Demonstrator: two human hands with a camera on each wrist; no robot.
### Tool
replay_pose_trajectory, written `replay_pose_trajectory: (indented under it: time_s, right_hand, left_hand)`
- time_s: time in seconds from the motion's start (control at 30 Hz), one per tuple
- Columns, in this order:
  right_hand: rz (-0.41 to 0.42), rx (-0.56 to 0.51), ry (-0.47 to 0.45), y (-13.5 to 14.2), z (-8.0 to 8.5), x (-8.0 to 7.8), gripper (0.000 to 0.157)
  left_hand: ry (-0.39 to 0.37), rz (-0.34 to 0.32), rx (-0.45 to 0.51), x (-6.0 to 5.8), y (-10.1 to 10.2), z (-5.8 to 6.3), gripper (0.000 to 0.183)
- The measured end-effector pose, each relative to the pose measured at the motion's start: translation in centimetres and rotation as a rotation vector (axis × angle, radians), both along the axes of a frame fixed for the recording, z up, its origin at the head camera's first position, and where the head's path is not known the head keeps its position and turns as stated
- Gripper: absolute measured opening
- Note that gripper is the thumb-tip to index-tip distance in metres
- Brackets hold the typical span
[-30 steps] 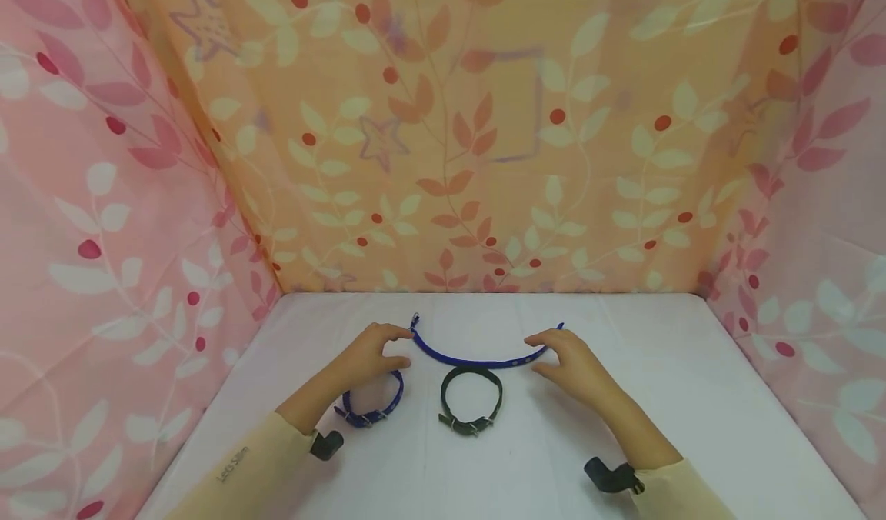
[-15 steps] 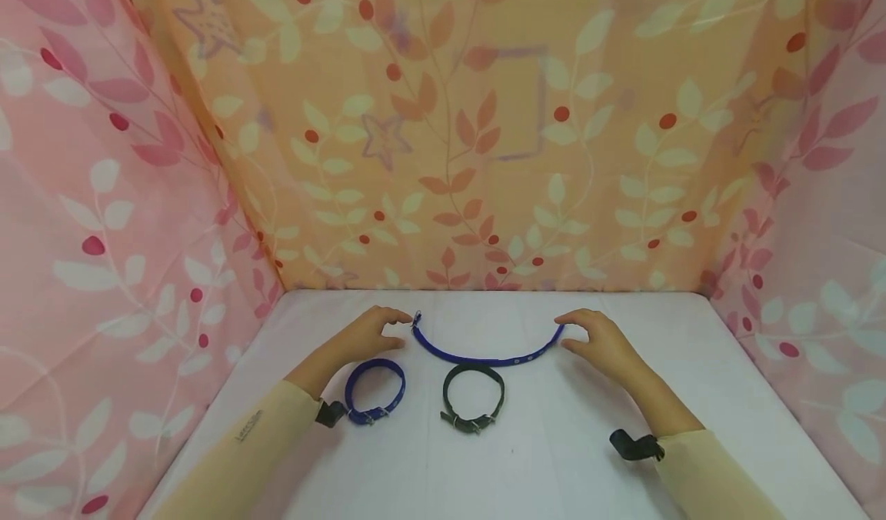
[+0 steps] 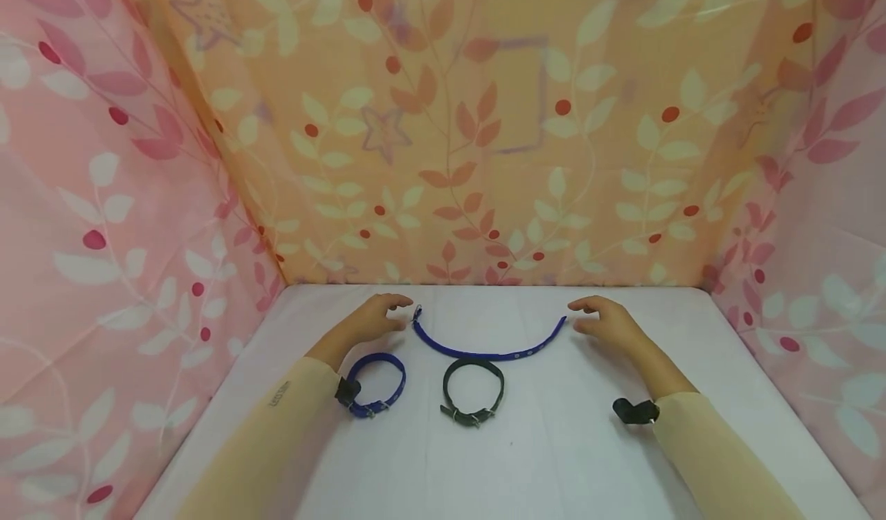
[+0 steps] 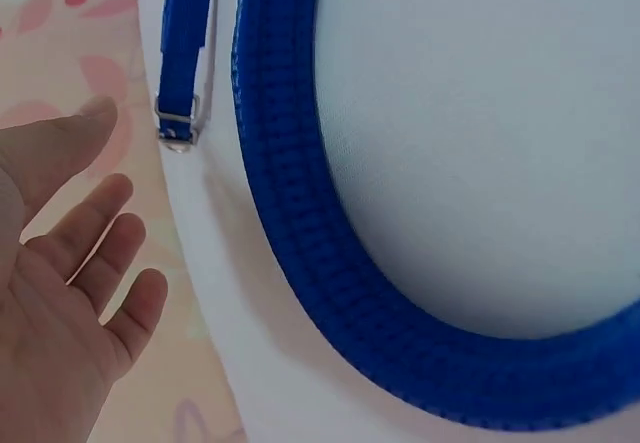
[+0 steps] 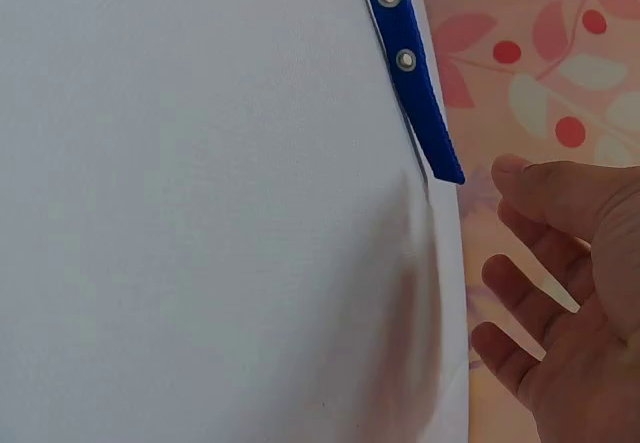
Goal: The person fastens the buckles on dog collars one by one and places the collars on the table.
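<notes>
An unbuckled blue collar (image 3: 477,355) lies in a wide curve on the table, its two ends pointing away from me. Just left of its buckle end (image 4: 177,123) is my left hand (image 3: 376,318), fingers loosely bent and holding nothing. My right hand (image 3: 609,324) is beside the pointed end (image 5: 440,158), a small gap apart, likewise holding nothing. Metal-rimmed holes show near that end in the right wrist view. Nearer me are a buckled blue collar (image 3: 399,388), partly behind the left wrist camera, and a buckled dark collar (image 3: 500,388), both closed into rings.
A white-covered table (image 3: 526,466) carries the collars. Patterned orange cloth (image 3: 443,158) stands along its back edge. Pink leaf-print cloth (image 3: 131,289) hangs on the left, with similar cloth (image 3: 824,305) on the right. Black wrist cameras (image 3: 633,411) are strapped at both sleeves.
My right hand has moved outward and forward, from over the strap to beyond its pointed end. The left hand has moved forward, off the closed blue collar. The collars look the same.
</notes>
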State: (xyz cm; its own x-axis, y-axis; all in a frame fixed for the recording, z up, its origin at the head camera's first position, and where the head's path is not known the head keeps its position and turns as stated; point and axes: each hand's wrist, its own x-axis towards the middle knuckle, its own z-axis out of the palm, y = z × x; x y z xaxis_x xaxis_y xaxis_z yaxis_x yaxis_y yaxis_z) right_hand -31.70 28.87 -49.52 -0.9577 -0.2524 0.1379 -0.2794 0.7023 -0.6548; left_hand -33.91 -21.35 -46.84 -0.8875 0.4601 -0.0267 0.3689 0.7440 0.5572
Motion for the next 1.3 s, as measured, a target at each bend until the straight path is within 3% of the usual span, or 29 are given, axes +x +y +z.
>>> replay_pose_trajectory:
  time_s: [0.2,0.47,0.63,1.0,1.1,1.3]
  right_hand:
    - [0.008,-0.067,-0.081,0.4,-0.9,-1.4,0.041]
    - [0.016,-0.088,-0.145,-0.4,-2.4,-2.0,0.042]
    - [0.067,-0.022,-0.094,-0.5,-2.4,-2.6,0.041]
    - [0.108,-0.008,-0.094,-0.3,-2.2,-2.8,0.033]
    - [0.128,0.006,-0.045,-0.3,-2.3,-2.9,0.033]
    - [0.129,0.031,0.015,0.0,-2.4,-3.2,0.022]
  left_hand:
    - [-0.119,0.061,0.003,-1.4,0.3,-1.0,0.061]
    - [-0.098,0.059,-0.1,-2.3,1.5,-2.8,0.077]
    - [-0.078,0.058,-0.15,-2.9,1.7,-2.5,0.073]
    - [-0.164,0.068,-0.066,-3.6,1.7,-2.8,0.067]
    - [-0.137,0.052,-0.089,-3.8,1.7,-2.8,0.061]
    - [-0.014,0.016,-0.201,-4.1,1.9,-1.8,0.045]
